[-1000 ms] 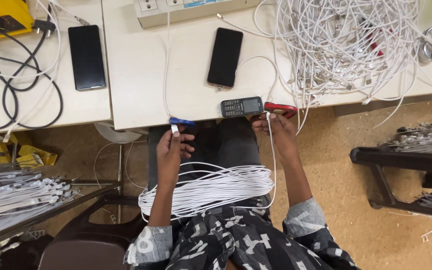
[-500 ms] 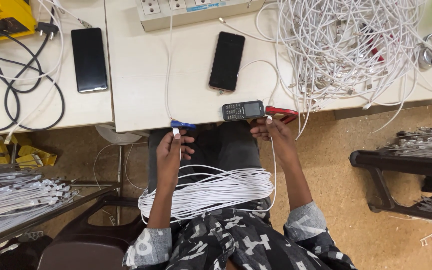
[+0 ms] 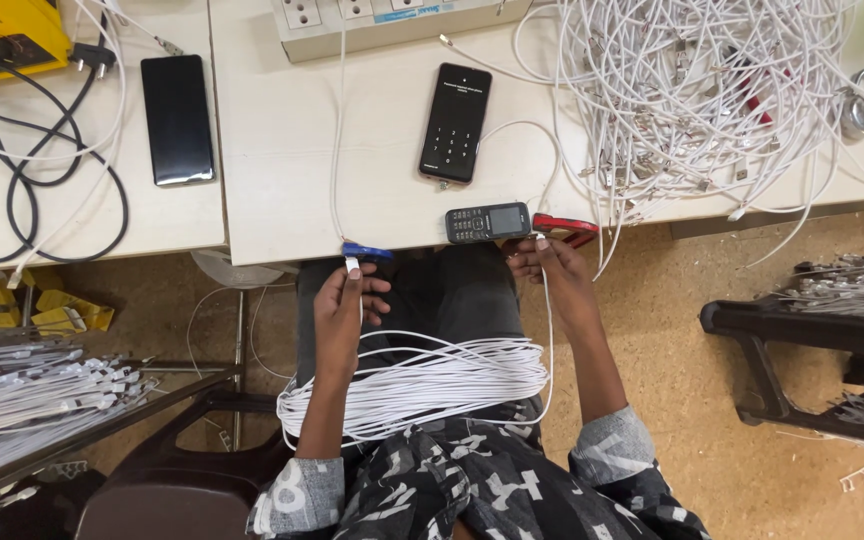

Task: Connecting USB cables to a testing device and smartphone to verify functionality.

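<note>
Thin white cable looped across the lap, both hands pinching its ends at the worktop edge.

The coil of smooth white cable point(image 3: 422, 385) lies in flat oval loops over the seated person's knees. At 11 o'clock from it the left hand point(image 3: 344, 305) is closed on a small white plug point(image 3: 352, 266); at 1 o'clock the right hand point(image 3: 552, 272) pinches the other strand. Just beyond, at 12, a grey keypad phone point(image 3: 488, 222) sits on the pale worktop point(image 3: 282, 150), with a glossy black smartphone point(image 3: 456, 122) behind it and a tangled white cable heap point(image 3: 692, 90) at 2 o'clock.
</note>
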